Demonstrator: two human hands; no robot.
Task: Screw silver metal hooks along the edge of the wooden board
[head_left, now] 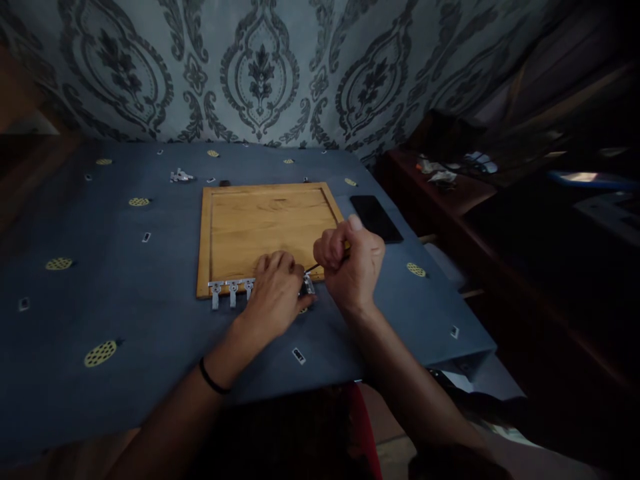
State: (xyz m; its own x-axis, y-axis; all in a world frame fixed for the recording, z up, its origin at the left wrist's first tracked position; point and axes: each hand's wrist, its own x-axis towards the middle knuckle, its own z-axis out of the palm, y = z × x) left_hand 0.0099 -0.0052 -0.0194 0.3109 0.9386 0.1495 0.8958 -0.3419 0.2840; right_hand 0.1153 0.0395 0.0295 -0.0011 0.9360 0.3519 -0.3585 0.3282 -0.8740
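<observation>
A wooden panel (270,227) with a raised frame lies flat on the table. Along its near edge sit several metal hinges (233,293) in a row, arms pointing toward me. My left hand (275,290) rests over that edge, thumb and fingers closed about a hinge (307,287) near the right end; it partly covers the row. In the fist of my right hand (353,263) is a screwdriver (313,269), mostly hidden by the fingers, a bit of yellow handle showing. Its thin shaft slants down left to the hinge under my left hand.
A blue patterned cloth covers the table (165,320). Behind the panel lies a loose hinge (181,175). A black phone (376,218) lies right of the panel. Farther right stands dark furniture (450,187) with small items on it; a patterned curtain (260,73) hangs behind.
</observation>
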